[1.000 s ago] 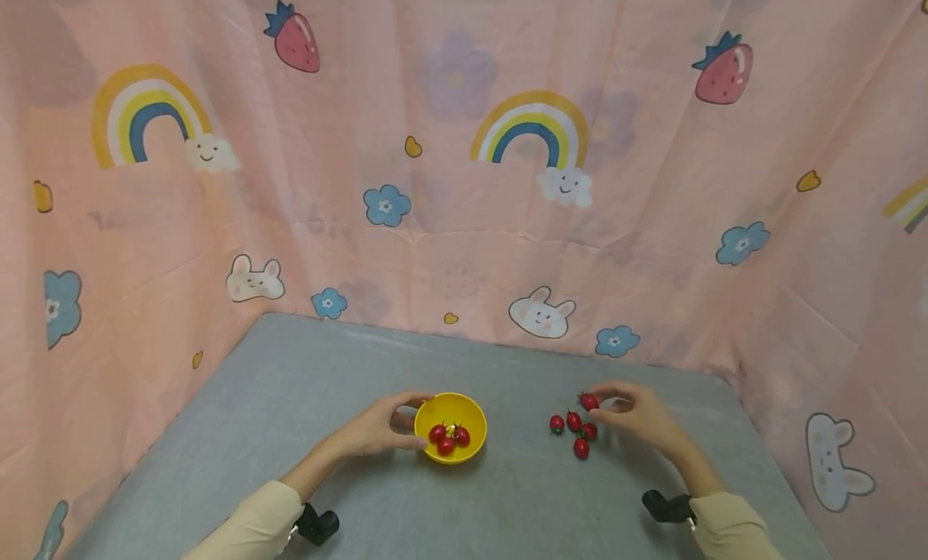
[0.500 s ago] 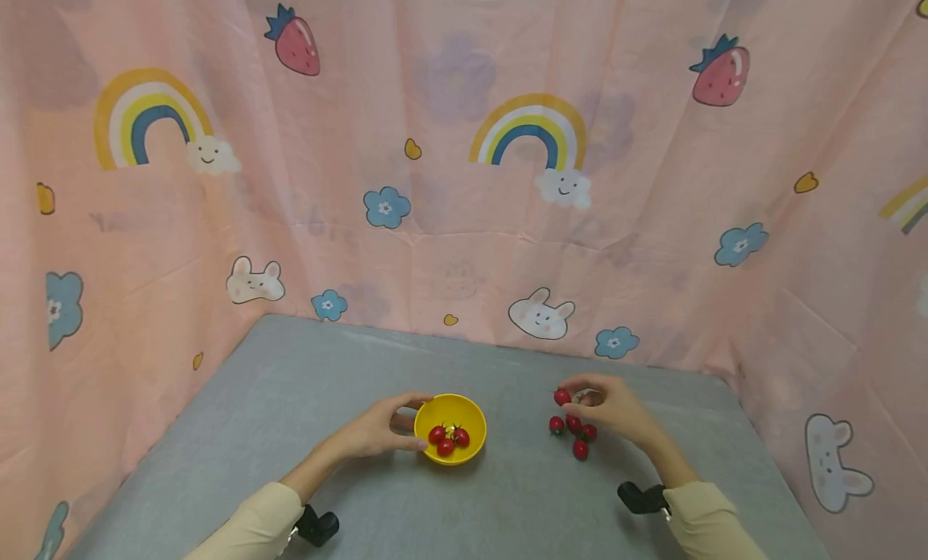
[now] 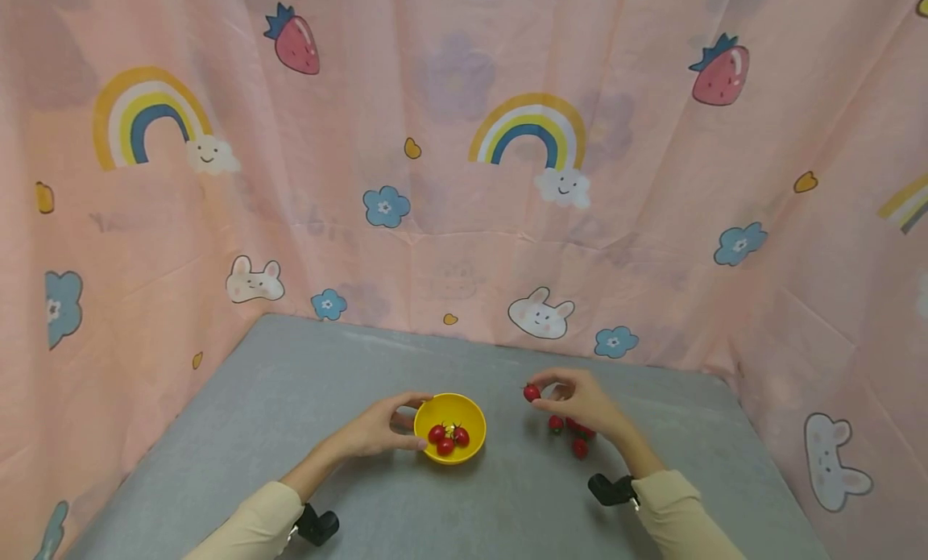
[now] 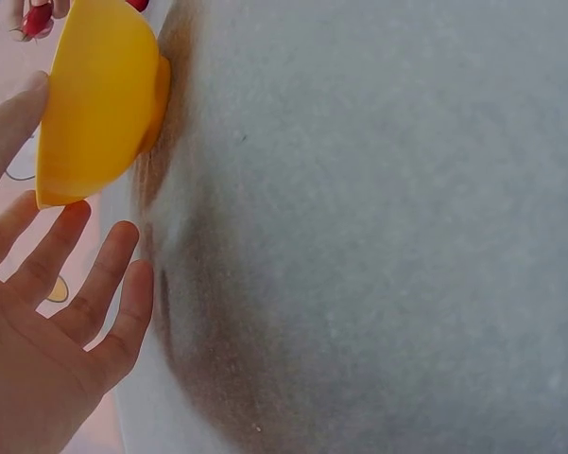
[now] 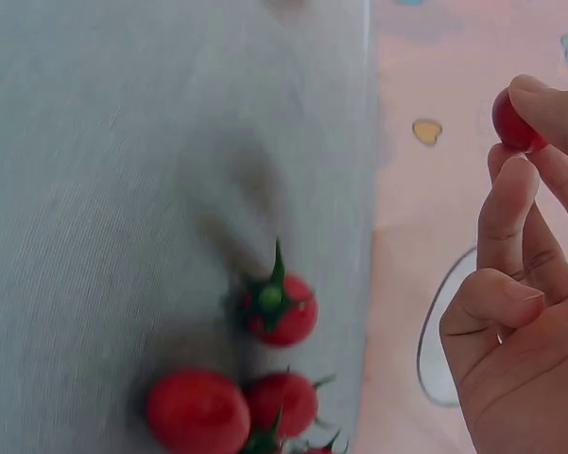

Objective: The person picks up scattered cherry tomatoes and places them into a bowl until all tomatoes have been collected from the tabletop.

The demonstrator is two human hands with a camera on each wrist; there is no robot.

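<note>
A small yellow bowl (image 3: 450, 401) sits on the grey table (image 3: 304, 383) with three cherry tomatoes (image 3: 446, 439) inside. My left hand (image 3: 395, 425) rests against the bowl's left side, its fingers straight and spread (image 4: 76, 274) beside the bowl (image 4: 94, 104). My right hand (image 3: 561, 395) hovers right of the bowl and pinches one cherry tomato (image 3: 532, 392) at its fingertips. The same pinched tomato (image 5: 512, 121) shows in the right wrist view. Several loose tomatoes (image 3: 578, 448) lie on the table under and beside that hand; three (image 5: 279, 307) are plain in the right wrist view.
Pink printed cloth (image 3: 464, 181) hangs close around the table at the back and on both sides. Bare grey table surface lies in front of the bowl and to its far left. Black wrist mounts (image 3: 317, 524) sit near the front edge.
My right hand has lifted a tomato off the loose cluster and carried it left, toward the bowl. The left hand and bowl have stayed put.
</note>
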